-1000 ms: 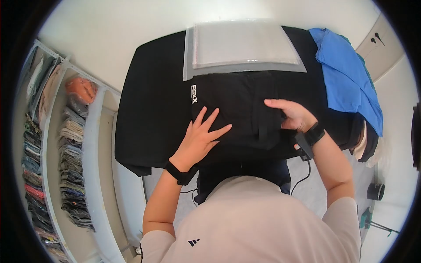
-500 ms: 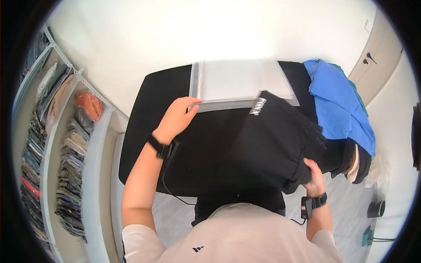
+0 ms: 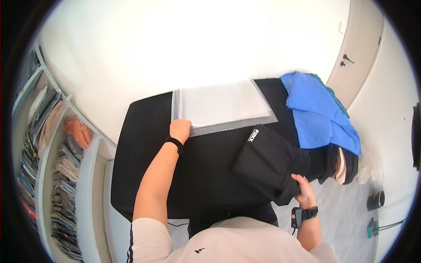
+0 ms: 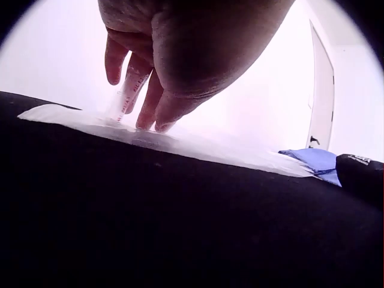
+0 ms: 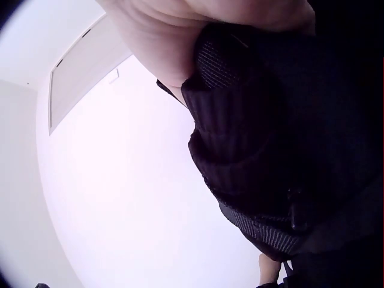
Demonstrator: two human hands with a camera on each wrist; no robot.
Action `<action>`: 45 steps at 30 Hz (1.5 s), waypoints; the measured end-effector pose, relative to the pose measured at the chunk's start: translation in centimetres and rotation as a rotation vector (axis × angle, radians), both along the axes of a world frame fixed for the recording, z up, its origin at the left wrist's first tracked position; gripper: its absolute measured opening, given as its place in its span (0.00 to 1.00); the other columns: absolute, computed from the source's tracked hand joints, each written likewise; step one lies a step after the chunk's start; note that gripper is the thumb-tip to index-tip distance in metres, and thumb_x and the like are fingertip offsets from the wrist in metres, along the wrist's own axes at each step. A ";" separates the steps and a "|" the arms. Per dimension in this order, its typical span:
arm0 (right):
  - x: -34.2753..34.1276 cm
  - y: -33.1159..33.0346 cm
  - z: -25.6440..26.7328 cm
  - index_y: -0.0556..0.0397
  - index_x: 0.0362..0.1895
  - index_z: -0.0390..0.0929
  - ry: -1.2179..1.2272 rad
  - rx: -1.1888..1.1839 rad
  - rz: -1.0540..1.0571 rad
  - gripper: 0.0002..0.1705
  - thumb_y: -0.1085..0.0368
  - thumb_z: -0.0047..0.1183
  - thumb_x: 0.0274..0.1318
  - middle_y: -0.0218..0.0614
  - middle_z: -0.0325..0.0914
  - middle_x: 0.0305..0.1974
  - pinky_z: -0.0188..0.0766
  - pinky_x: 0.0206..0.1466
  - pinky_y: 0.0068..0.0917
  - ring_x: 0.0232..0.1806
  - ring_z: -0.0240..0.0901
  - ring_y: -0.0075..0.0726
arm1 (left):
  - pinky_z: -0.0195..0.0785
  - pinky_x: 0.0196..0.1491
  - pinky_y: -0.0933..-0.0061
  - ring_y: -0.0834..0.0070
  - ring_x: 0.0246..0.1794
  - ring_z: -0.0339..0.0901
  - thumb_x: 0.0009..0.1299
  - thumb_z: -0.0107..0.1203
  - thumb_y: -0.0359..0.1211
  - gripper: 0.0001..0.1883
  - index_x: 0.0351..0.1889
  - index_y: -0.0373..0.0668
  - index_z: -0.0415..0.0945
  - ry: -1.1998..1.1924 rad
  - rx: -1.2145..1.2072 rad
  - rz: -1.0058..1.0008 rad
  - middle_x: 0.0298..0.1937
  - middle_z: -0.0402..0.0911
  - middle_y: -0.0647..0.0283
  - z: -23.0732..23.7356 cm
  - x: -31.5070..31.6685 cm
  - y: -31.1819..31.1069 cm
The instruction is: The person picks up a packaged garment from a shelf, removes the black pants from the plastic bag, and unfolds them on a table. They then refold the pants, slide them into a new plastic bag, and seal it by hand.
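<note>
Shifted rightward since a second ago, the folded black garment (image 3: 265,164) is held over the right side of the desk (image 3: 144,158), label (image 3: 253,135) uppermost. The right hand (image 3: 305,193) grips its edge, thumb on top, presumably so that the folds stay together. Farther left, the left hand (image 3: 180,129) pinches the clear plastic bags (image 3: 223,105) near a corner; glare leaves the number caught uncertain. Blue cloth (image 3: 318,118) lies beyond the garment.

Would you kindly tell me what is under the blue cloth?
Green fabric peeks out along the right edge of the blue cloth, and dark fabric at its near end; anything farther beneath is covered.
</note>
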State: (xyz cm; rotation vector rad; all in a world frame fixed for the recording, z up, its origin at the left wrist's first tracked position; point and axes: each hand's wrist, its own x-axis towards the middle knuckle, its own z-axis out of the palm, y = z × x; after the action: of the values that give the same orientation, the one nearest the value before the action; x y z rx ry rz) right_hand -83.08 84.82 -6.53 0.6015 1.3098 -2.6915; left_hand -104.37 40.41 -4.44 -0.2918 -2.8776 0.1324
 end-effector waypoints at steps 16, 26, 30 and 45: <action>0.8 -0.7 0.0 0.59 0.56 0.67 0.036 0.049 -0.039 0.25 0.70 0.53 0.53 0.40 0.74 0.50 0.74 0.53 0.36 0.48 0.75 0.40 | 0.72 0.33 0.62 0.60 0.30 0.81 0.57 0.51 0.26 0.06 0.22 0.41 0.79 0.216 -0.101 -0.008 0.25 0.80 0.56 4.1 6.6 1.7; 2.8 2.1 0.4 0.62 0.58 0.65 0.204 -0.159 -0.142 0.26 0.65 0.52 0.56 0.42 0.72 0.54 0.70 0.58 0.36 0.53 0.71 0.42 | 0.74 0.40 0.63 0.55 0.37 0.81 0.63 0.54 0.33 0.10 0.38 0.35 0.77 -0.258 0.362 -0.230 0.34 0.82 0.50 6.5 16.2 8.1; 4.0 4.7 3.1 0.62 0.57 0.67 0.379 -0.168 -0.261 0.25 0.59 0.48 0.60 0.44 0.73 0.55 0.66 0.62 0.39 0.55 0.72 0.44 | 0.64 0.59 0.66 0.59 0.57 0.72 0.69 0.53 0.35 0.19 0.56 0.37 0.70 -0.520 0.902 -0.645 0.56 0.74 0.49 7.6 17.0 8.0; 5.8 4.8 3.5 0.65 0.55 0.68 0.414 -0.210 -0.305 0.23 0.61 0.48 0.60 0.47 0.73 0.54 0.68 0.61 0.40 0.54 0.73 0.44 | 0.58 0.61 0.55 0.49 0.64 0.59 0.63 0.58 0.42 0.25 0.59 0.52 0.70 -0.116 0.163 -0.378 0.64 0.62 0.46 2.0 21.8 7.0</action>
State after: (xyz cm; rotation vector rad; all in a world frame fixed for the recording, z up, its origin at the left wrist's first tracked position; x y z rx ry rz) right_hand -77.31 89.67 -3.05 0.2421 1.0511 -3.2849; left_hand -82.53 47.38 -2.44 -0.8243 -2.8591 -0.1923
